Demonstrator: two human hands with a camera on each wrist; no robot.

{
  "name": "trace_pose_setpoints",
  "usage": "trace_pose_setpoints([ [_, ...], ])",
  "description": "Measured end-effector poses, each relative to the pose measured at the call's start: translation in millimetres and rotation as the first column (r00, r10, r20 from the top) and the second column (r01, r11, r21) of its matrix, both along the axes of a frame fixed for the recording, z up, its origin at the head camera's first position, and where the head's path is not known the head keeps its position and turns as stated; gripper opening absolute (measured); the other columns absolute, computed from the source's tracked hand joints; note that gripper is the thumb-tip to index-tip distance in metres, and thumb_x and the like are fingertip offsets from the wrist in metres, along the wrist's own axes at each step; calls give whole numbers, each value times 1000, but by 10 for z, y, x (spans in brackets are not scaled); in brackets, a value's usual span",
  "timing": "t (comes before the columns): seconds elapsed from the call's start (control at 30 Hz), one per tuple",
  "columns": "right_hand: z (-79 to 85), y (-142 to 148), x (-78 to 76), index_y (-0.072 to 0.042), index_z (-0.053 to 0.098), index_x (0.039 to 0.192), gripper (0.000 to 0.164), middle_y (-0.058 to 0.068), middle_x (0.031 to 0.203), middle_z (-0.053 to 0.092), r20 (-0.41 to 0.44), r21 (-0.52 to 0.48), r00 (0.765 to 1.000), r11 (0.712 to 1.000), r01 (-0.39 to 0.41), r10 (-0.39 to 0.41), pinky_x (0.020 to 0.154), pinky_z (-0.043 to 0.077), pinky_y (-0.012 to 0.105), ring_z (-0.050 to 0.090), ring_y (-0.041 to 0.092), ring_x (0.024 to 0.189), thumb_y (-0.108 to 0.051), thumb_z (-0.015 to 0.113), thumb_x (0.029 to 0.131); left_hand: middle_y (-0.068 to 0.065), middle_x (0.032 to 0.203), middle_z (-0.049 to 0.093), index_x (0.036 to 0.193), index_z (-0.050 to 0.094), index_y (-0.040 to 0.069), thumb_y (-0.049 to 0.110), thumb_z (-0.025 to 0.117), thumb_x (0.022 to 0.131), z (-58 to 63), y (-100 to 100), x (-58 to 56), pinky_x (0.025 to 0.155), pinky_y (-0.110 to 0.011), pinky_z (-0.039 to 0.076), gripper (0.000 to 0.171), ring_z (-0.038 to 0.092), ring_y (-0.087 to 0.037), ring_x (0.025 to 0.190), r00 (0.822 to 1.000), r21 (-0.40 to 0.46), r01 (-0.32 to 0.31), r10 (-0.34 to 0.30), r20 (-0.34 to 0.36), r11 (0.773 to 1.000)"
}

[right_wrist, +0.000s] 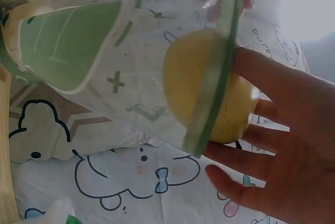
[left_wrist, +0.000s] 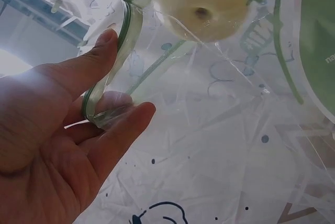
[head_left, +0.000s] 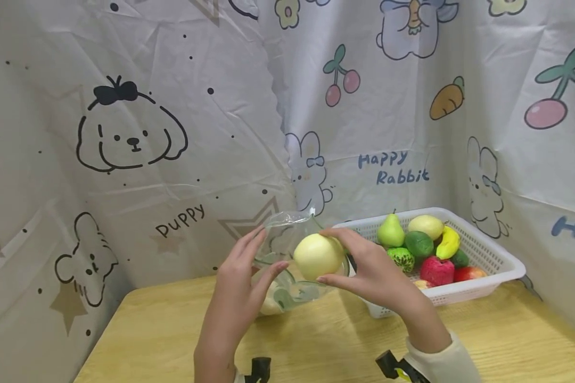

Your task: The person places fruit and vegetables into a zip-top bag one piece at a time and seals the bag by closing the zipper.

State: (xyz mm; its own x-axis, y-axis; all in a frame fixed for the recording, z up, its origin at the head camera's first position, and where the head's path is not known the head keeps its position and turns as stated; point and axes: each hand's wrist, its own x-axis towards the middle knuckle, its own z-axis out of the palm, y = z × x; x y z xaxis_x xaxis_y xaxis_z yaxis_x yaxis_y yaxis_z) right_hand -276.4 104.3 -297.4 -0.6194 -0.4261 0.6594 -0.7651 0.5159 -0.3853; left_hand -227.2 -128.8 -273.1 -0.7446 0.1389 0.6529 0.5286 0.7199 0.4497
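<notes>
- Currently, your right hand (head_left: 374,266) grips the pale-yellow round fruit (head_left: 318,257), thumb and fingers clamped about its sides.
- Fruit position: at the mouth of the clear zip bag (head_left: 297,293); the right wrist view shows part of it past the green zip strip (right_wrist: 209,88), part outside. Dark dimple visible in the left wrist view; apple or round pear, you cannot tell which.
- Your left hand (head_left: 239,282) holds the bag's edge, the strip lying between thumb and fingers; how firmly, the pictures do not show.
- Done, by your best judgement: bag mouth parted, fruit partway in. A pale item (head_left: 270,306) seems to sit low in the bag, seen dimly through the print; identity unclear.
- Left, as judged: pass the fruit fully inside, let go, press the zip together.
- To your right on the wood-grain table (head_left: 326,340), the white plastic basket (head_left: 508,266) holds a green pear (head_left: 391,231), a yellow banana-like piece (head_left: 448,243), a red fruit (head_left: 437,271) and others. Whether any of these also go in the bag, you cannot tell.
</notes>
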Motion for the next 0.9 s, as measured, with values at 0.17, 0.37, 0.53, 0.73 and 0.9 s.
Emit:
trace_pose_setpoints([
  [0.17, -40, -40, -6, -15, 49, 129, 68, 3, 123, 60, 35, 47, 999, 998, -28, 26, 79, 59, 34, 58, 10, 101, -38, 77, 72, -13, 141, 47, 137, 45, 3, 33, 67, 83, -4, -12, 12, 77, -34, 61, 66, 51, -23, 119, 1000, 12, -3, 3, -5, 1000],
  [0.37, -27, -51, -4, -14, 49, 129, 68, 4, 125, 59, 48, 49, 998, 997, -54, 51, 80, 59, 33, 57, 10, 103, -33, 79, 71, -14, 142, 45, 138, 43, 3, 33, 67, 83, 16, -19, 15, 78, -36, 61, 67, 49, -24, 122, 1000, 23, -1, 1, -3, 1000],
  [0.53, -14, -54, 11, -15, 48, 130, 69, 4, 125, 58, 64, 56, 996, 997, -59, 55, 68, 59, 29, 56, 10, 94, -32, 79, 71, -13, 142, 45, 138, 43, 3, 33, 67, 83, 21, -25, 23, 79, -37, 61, 67, 48, -24, 123, 1000, 27, -1, 1, 3, 1000],
  [0.73, -14, -50, 20, -16, 48, 130, 68, 4, 125, 57, 99, 49, 993, 997, -62, 57, 63, 59, 26, 57, 10, 91, -30, 79, 71, -12, 142, 45, 138, 43, 4, 33, 67, 83, 16, -24, 27, 79, -35, 61, 66, 48, -23, 123, 1000, 25, -2, 2, 6, 1000],
  [0.9, -22, -47, 16, -15, 49, 129, 68, 5, 125, 57, 90, 65, 995, 996, -57, 51, 66, 59, 26, 57, 10, 92, -31, 80, 70, -12, 142, 45, 138, 44, 5, 33, 67, 83, 14, -14, 27, 79, -36, 60, 66, 48, -22, 123, 1000, 27, -1, 0, 11, 1000],
])
